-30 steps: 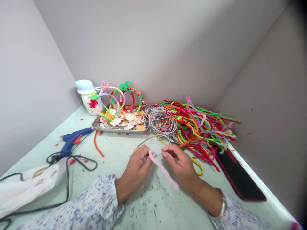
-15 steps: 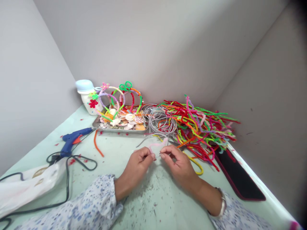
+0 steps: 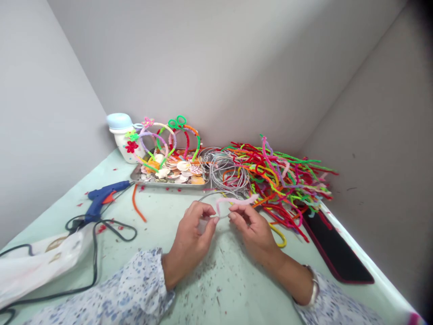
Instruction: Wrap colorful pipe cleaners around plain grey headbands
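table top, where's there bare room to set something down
Bare: between orange stem and left hand. Between left sleeve and right forearm there's space, strewn with dark specks. A narrow strip separates that forearm from the black pad. Crowded: the back, with shell tray, wire coil and stem pile; the left, with glue gun, cord and bag.

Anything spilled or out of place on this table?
Dark specks litter the pale tabletop at lower middle, looking like loose debris. One orange fuzzy strip lies in front of the shell tray, apart from the tangled pile at right.
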